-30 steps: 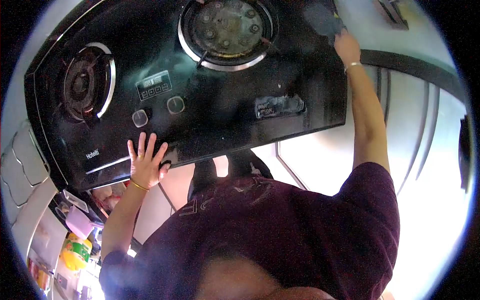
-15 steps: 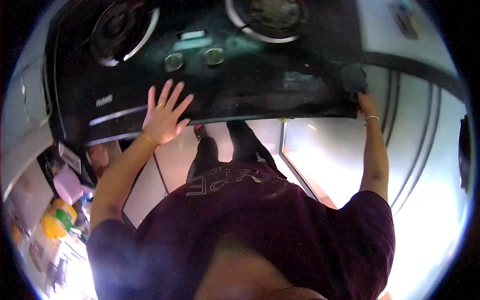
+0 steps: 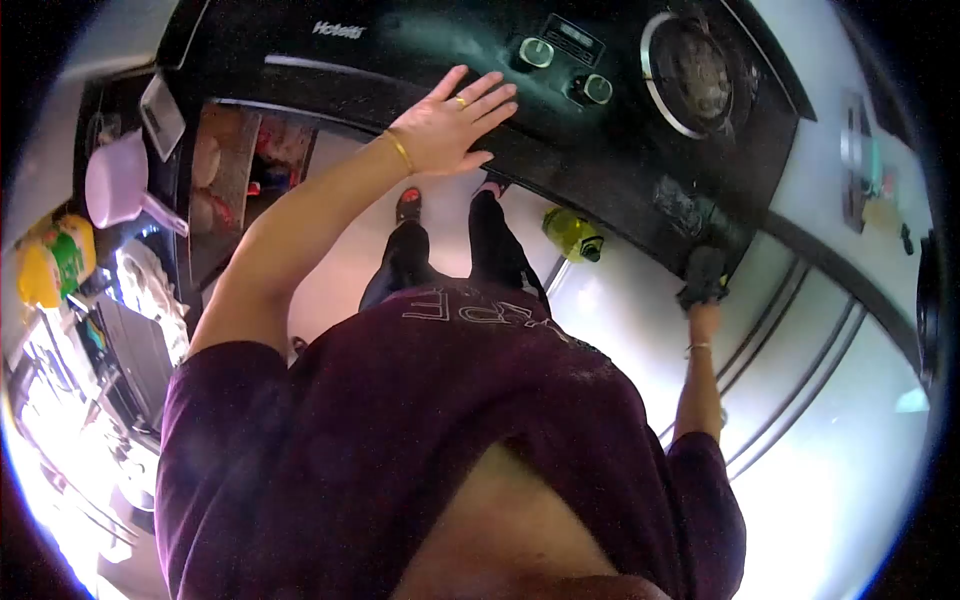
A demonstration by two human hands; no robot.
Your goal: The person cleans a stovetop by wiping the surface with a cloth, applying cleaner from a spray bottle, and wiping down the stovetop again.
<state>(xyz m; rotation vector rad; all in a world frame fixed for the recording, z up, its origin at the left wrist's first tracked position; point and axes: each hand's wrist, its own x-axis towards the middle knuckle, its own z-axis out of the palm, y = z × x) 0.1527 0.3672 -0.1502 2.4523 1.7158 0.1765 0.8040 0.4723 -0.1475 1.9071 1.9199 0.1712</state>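
1. Hands: the left hand (image 3: 450, 125) is held palm down over the front edge of the black stove (image 3: 590, 150), fingers spread wide, nothing gripped; whether it is pressed on the surface cannot be told. A dark wad (image 3: 705, 272) is held in the right hand (image 3: 704, 314) at the stove's near right corner.
2. Surroundings: a yellow-green bottle (image 3: 572, 235) is seen below the front edge, between the hands. At the far left, a lilac dipper (image 3: 115, 180) and a white tray (image 3: 162, 115) are placed close together; a yellow container (image 3: 55, 260) with a green label is seen nearer.
3. In the way: the control knobs (image 3: 536, 52) are found just right of the left fingertips, with the burner (image 3: 705, 85) farther right. Part of the front edge is covered by the left hand.
4. Obscured: the right fingers are mostly hidden by the wad, whose material cannot be made out. The stove is cut off at the far side. The near left is washed out by glare.
5. Counted: knobs, two; burners in view, one; display panel (image 3: 572, 40), one; bottle, one; feet (image 3: 408, 205), two.
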